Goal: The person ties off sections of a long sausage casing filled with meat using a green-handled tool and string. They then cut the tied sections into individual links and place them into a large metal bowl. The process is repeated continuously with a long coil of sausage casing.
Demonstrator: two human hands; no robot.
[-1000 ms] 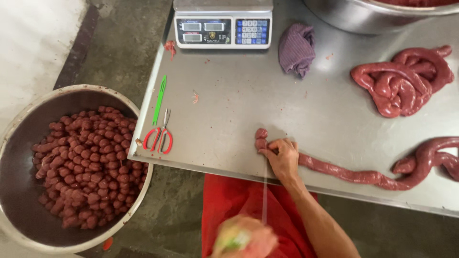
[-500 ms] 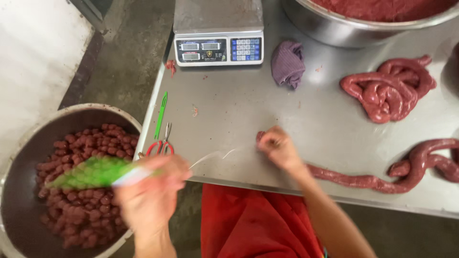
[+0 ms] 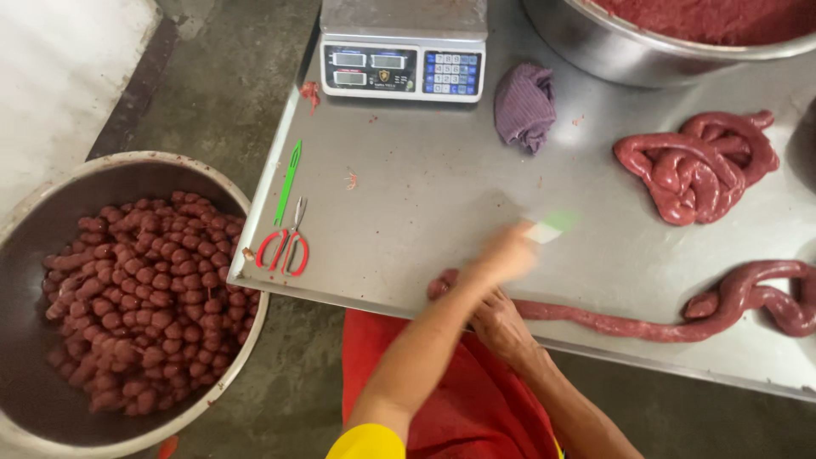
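Floor bowl (image 3: pixel 34 212): filled with small red sausage links (image 3: pixel 140 289).
Table basin (image 3: pixel 612 51): red mince held.
Left hand (image 3: pixel 508 255): blurred, closed on green-white tool (image 3: pixel 551 227).
Right hand (image 3: pixel 497 319): sausage rope (image 3: pixel 612 319) pinched.

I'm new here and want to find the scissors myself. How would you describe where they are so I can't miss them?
Start at the steel table and go to its near left corner, beside the big bowl of small sausages on the floor. The scissors lie there, closed, just below a slim green tool. Their red loop handles set them apart.
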